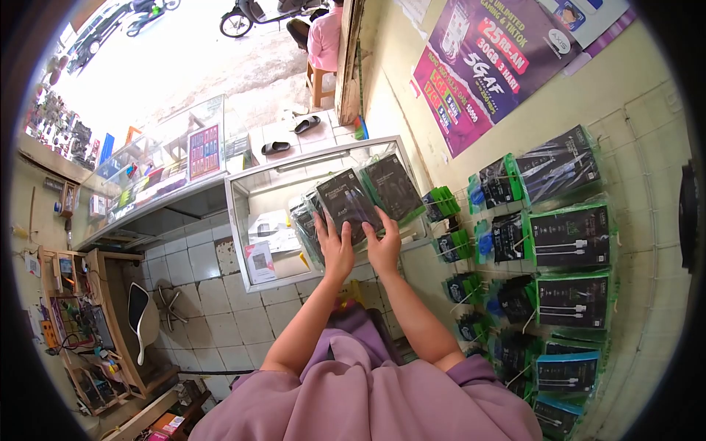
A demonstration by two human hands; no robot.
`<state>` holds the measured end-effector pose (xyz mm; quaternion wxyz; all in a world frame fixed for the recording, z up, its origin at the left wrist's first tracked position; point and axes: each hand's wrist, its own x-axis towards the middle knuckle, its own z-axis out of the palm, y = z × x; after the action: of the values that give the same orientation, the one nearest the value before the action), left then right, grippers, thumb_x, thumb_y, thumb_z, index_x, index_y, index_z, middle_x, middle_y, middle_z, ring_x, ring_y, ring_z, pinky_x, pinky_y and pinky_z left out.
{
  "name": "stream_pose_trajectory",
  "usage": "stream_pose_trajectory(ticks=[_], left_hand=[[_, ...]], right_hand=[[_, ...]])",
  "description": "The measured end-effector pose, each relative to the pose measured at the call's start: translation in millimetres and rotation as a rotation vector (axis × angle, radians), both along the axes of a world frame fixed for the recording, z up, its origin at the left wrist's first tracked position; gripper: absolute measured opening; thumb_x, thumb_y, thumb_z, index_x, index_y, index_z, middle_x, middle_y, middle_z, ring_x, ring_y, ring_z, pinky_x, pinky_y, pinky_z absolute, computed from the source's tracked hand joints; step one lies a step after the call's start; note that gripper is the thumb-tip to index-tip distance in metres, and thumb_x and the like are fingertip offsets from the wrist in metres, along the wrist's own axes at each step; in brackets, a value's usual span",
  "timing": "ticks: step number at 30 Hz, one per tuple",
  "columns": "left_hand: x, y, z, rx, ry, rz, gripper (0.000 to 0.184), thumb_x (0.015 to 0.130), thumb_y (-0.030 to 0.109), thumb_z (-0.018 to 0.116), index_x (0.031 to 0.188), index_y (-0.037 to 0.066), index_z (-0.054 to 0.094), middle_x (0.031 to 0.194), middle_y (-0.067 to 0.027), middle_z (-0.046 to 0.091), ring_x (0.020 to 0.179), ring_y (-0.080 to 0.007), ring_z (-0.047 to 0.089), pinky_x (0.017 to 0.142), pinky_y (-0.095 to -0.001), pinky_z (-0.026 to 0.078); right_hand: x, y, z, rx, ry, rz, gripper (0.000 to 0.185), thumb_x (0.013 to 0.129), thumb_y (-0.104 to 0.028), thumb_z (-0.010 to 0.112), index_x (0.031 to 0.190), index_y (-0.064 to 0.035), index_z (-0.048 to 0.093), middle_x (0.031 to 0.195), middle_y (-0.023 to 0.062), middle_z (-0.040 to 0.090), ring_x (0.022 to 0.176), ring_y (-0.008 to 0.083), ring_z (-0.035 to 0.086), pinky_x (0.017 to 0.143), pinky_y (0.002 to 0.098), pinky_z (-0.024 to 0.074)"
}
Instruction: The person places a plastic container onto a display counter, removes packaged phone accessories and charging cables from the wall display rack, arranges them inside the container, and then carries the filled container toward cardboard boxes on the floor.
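Note:
A flat black cable packet (348, 201) in clear wrap lies over the glass display case, between my two hands. My left hand (335, 250) grips its lower left side, fingers pointing up along the edge. At its lower right corner, my right hand (384, 244) holds on with thumb and fingers. Another black packet (394, 187) with a green edge lies just right of it on the case. More packets (303, 220) are stacked partly under my left hand, and their lower ends are hidden.
Packaged cables (572, 237) hang in rows on the wall rack to my right. The display case (239, 242) holds papers and a small box. A longer glass counter (158, 195) runs left, with a white chair (144, 323) behind it. A person in pink (324, 40) sits outside.

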<state>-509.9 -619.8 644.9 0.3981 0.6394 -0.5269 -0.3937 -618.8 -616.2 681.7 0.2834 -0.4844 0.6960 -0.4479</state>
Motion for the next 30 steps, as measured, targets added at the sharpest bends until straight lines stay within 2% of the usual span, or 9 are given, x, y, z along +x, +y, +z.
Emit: stream_pose_trajectory(ticks=[5,7,11,14,18,22,24,26,30], left_hand=[[4,3,2,0.080,-0.128,0.001,0.068,0.096,0.045,0.042,0.150,0.013,0.015,0.154,-0.0225,0.001,0.141,-0.0427,0.008,0.110,-0.0540,0.011],[4,5,-3,0.065,-0.166,0.025,0.069,0.095,0.046,0.043,0.150,0.015,0.015,0.154,-0.0225,0.002,0.141,-0.0427,0.008,0.110,-0.0546,0.011],[9,6,-3,0.137,-0.194,0.027,0.075,0.092,0.050,0.048,0.150,0.015,0.016,0.154,-0.0232,0.003,0.141,-0.0418,0.005,0.110,-0.0556,0.010],[41,1,-15,0.100,-0.126,0.086,0.080,0.089,0.055,0.052,0.149,0.013,0.019,0.153,-0.0227,0.005,0.142,-0.0377,0.006,0.111,-0.0523,0.012],[102,-3,-88,0.411,0.577,0.347,0.089,0.083,0.062,0.055,0.149,0.013,0.019,0.153,-0.0164,0.014,0.142,-0.0296,0.010,0.112,-0.0468,0.013],[109,0,-110,0.530,0.706,0.279,0.090,0.081,0.067,0.054,0.150,0.021,0.017,0.154,-0.0125,0.012,0.143,-0.0279,0.008,0.106,-0.0619,0.014],[97,-3,-101,0.573,0.673,0.290,0.092,0.081,0.067,0.054,0.149,0.018,0.018,0.153,-0.0127,0.017,0.142,-0.0280,0.013,0.109,-0.0542,0.017],[92,-4,-115,0.508,0.659,0.249,0.097,0.079,0.069,0.053,0.146,0.006,0.023,0.152,-0.0105,0.023,0.139,-0.0281,0.020,0.110,-0.0402,0.020],[87,-12,-117,0.494,0.508,0.333,0.098,0.077,0.072,0.053,0.143,0.003,0.031,0.145,-0.0170,0.031,0.133,-0.0281,0.029,0.110,-0.0401,0.019]], right_hand=[[0,-2,-1,-0.144,0.023,-0.021,0.041,0.083,-0.022,0.068,0.120,-0.0056,0.057,0.109,0.0149,0.057,0.101,0.0304,0.056,0.086,0.0399,0.0443],[3,2,4,-0.197,0.443,0.026,0.038,0.083,-0.021,0.068,0.116,-0.0074,0.058,0.109,0.0120,0.055,0.102,0.0283,0.052,0.086,0.0394,0.0426],[1,1,15,-0.144,0.606,0.031,0.035,0.082,-0.021,0.068,0.114,-0.0080,0.059,0.110,0.0103,0.053,0.103,0.0273,0.050,0.086,0.0374,0.0412],[-41,-14,38,-0.336,0.374,-0.093,0.027,0.086,-0.019,0.064,0.109,-0.0057,0.060,0.102,0.0096,0.057,0.097,0.0239,0.054,0.085,0.0352,0.0423],[-143,-60,-14,-0.157,-0.060,-0.161,0.031,0.092,-0.027,0.056,0.111,-0.0023,0.059,0.102,0.0093,0.060,0.095,0.0201,0.057,0.086,0.0340,0.0429],[-187,-86,-83,0.311,-0.354,0.065,0.061,0.093,-0.053,0.042,0.128,-0.0051,0.052,0.126,0.0115,0.054,0.113,0.0209,0.050,0.096,0.0380,0.0370],[-189,-90,-94,0.405,-0.389,0.149,0.075,0.089,-0.068,0.036,0.136,-0.0107,0.047,0.136,0.0127,0.049,0.127,0.0230,0.042,0.103,0.0437,0.0302],[-178,-88,-107,0.466,-0.632,0.013,0.092,0.086,-0.074,0.032,0.135,0.0030,0.044,0.138,0.0154,0.047,0.127,0.0231,0.043,0.108,0.0345,0.0275],[-154,-80,-62,0.529,-0.691,-0.032,0.101,0.080,-0.081,0.035,0.135,0.0023,0.044,0.140,0.0133,0.045,0.130,0.0243,0.038,0.109,0.0354,0.0229]])
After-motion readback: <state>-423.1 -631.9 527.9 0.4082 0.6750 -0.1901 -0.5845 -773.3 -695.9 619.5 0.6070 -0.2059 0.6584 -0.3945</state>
